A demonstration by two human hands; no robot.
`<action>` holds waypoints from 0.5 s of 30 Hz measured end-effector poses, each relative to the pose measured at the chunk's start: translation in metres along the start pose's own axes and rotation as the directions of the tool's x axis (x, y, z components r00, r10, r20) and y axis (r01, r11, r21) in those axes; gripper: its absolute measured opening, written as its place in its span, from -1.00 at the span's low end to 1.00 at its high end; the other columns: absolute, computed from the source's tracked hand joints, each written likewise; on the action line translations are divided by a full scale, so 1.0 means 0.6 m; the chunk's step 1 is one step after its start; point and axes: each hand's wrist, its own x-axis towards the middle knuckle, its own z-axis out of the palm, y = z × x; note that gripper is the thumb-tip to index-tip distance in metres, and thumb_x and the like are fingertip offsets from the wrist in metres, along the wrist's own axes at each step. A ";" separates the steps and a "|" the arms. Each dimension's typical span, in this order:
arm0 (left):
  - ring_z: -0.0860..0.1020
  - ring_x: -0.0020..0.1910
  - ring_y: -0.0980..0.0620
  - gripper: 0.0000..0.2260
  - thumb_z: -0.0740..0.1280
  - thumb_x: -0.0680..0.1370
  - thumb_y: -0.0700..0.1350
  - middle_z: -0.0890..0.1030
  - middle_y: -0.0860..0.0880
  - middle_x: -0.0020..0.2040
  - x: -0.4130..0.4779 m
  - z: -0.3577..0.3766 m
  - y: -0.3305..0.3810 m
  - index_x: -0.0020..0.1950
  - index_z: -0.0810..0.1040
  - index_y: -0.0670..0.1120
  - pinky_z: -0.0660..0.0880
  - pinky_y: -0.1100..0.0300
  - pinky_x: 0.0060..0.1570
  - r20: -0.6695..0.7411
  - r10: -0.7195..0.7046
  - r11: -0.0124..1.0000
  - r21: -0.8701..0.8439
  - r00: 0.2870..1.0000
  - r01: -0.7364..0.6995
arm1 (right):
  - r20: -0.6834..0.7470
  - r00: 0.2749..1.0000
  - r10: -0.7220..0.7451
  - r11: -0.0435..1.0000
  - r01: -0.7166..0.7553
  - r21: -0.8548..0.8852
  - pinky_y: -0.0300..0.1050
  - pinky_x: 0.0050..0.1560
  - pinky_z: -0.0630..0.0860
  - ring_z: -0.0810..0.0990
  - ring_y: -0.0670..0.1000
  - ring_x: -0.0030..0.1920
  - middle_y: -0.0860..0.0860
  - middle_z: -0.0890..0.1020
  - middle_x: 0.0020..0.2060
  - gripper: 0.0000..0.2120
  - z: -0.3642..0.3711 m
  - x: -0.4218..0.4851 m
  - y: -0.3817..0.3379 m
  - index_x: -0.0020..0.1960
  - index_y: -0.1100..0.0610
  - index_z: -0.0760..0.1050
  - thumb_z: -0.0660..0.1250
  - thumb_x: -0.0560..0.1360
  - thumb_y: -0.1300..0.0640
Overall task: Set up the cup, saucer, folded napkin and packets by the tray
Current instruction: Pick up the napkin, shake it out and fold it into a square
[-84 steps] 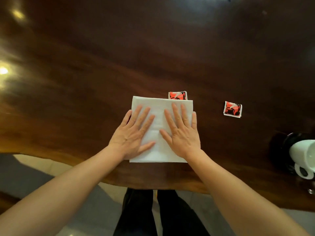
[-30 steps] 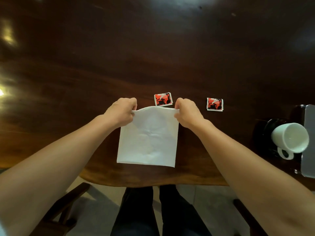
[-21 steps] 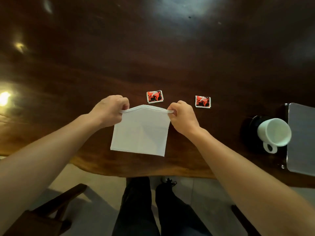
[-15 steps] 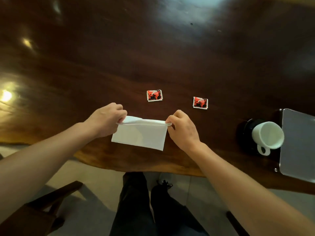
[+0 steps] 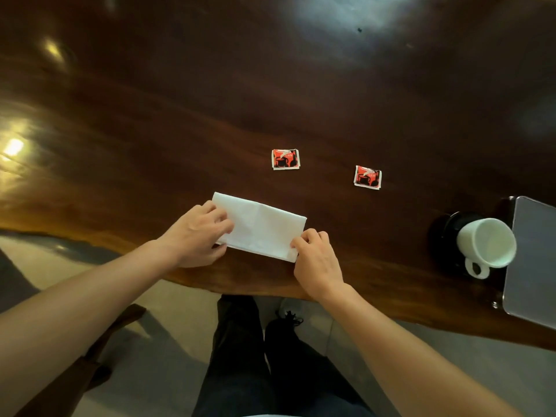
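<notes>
Fingers (image 5: 221,224) of the left hand (image 5: 195,236) curl over the left end of the white paper napkin (image 5: 261,230), with the thumb at its near edge. The right hand (image 5: 316,260) pinches the near right corner.

In the head view the napkin lies flat near the front edge of the dark polished wooden table (image 5: 270,85), folded into a strip. To finish the fold well, I judge both hands should align the near edges (corners first), then press along the crease.

Beyond lie 2 packets: a red square packet (image 5: 285,159) and a second red packet (image 5: 367,177). The white ceramic cup (image 5: 486,242) sits on the black saucer (image 5: 442,236), just beside the grey metal tray (image 5: 532,260).

0.5 s ago the top layer was raised mid-fold; now it lies down.
</notes>
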 end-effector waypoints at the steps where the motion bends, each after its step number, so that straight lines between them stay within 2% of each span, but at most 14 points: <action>1: 0.48 0.16 -0.07 -0.64 0.29 0.53 0.14 0.57 -0.06 0.22 0.006 0.004 -0.001 0.24 0.53 -0.02 0.54 0.08 0.12 -0.050 0.005 1.000 0.005 0.999 -0.005 | -0.050 0.999 -0.005 1.000 0.004 -0.009 -0.03 0.09 0.47 0.38 0.15 0.13 0.11 0.51 0.18 -0.64 -0.001 0.003 -0.010 0.23 0.19 0.54 0.25 0.47 0.37; 3: 0.38 0.43 -0.18 -0.47 0.26 0.56 0.19 0.43 -0.16 0.45 0.023 0.009 0.000 0.43 0.42 -0.08 0.41 -0.05 0.37 -0.073 -0.019 1.000 0.012 0.997 0.020 | -0.103 0.994 -0.027 1.000 0.027 -0.005 0.04 0.19 0.42 0.40 0.21 0.24 0.15 0.50 0.26 -0.64 0.003 0.010 -0.039 0.27 0.19 0.52 0.26 0.49 0.31; 5: 0.15 0.60 -0.22 -0.33 0.14 0.60 0.26 0.20 -0.19 0.61 0.041 0.019 0.002 0.59 0.22 -0.11 0.20 -0.13 0.53 -0.041 -0.041 0.999 0.014 0.998 0.042 | -0.076 0.995 -0.066 0.996 0.070 0.047 0.15 0.39 0.32 0.31 0.26 0.45 0.19 0.40 0.43 -0.58 0.020 0.022 -0.076 0.42 0.18 0.40 0.24 0.57 0.19; 7: -0.01 0.64 -0.22 -0.31 -0.01 0.63 0.24 0.03 -0.19 0.66 0.050 0.039 0.004 0.64 0.03 -0.13 0.07 -0.16 0.58 -0.013 -0.013 1.000 0.017 1.000 0.014 | -0.033 0.992 -0.125 0.988 0.127 0.086 0.21 0.57 0.05 0.05 0.22 0.61 0.17 0.17 0.59 -0.46 0.051 0.037 -0.110 0.58 0.19 0.15 0.11 0.65 0.05; 9: -0.06 0.64 -0.20 -0.36 -0.08 0.65 0.16 -0.01 -0.20 0.66 0.052 0.062 0.003 0.64 -0.03 -0.16 0.04 -0.17 0.59 -0.005 0.001 1.000 0.008 1.000 -0.001 | 0.004 0.987 -0.160 0.985 0.159 0.068 0.17 0.58 -0.21 -0.20 0.12 0.62 0.08 -0.09 0.64 -0.39 0.082 0.056 -0.125 0.62 0.16 -0.12 -0.06 0.67 -0.07; 10: -0.05 0.64 -0.20 -0.38 -0.09 0.66 0.13 0.00 -0.20 0.66 0.052 0.071 0.002 0.64 -0.01 -0.18 0.04 -0.17 0.59 -0.009 -0.010 1.000 -0.003 1.000 0.010 | 0.029 0.988 -0.152 0.988 0.151 0.043 0.16 0.57 -0.28 -0.27 0.08 0.61 0.05 -0.17 0.63 -0.38 0.096 0.064 -0.121 0.62 0.13 -0.21 -0.11 0.68 -0.12; 12: -0.04 0.64 -0.19 -0.37 -0.08 0.67 0.15 0.02 -0.20 0.65 0.054 0.085 0.001 0.63 0.02 -0.21 0.02 -0.15 0.59 -0.022 -0.053 0.998 -0.019 0.998 0.052 | 0.054 0.990 -0.130 0.990 0.132 -0.046 0.19 0.57 -0.30 -0.34 0.04 0.59 0.01 -0.24 0.61 -0.35 0.114 0.077 -0.099 0.60 0.10 -0.28 -0.17 0.66 -0.21; 15: -0.03 0.64 -0.18 -0.32 -0.05 0.66 0.20 0.00 -0.21 0.65 0.058 0.101 0.001 0.63 0.00 -0.23 0.01 -0.16 0.59 -0.039 -0.127 0.991 -0.047 0.991 0.125 | 0.037 0.990 -0.133 0.981 0.137 -0.139 0.18 0.56 -0.30 -0.35 0.06 0.59 0.02 -0.26 0.62 -0.32 0.117 0.086 -0.053 0.62 0.09 -0.27 -0.18 0.65 -0.25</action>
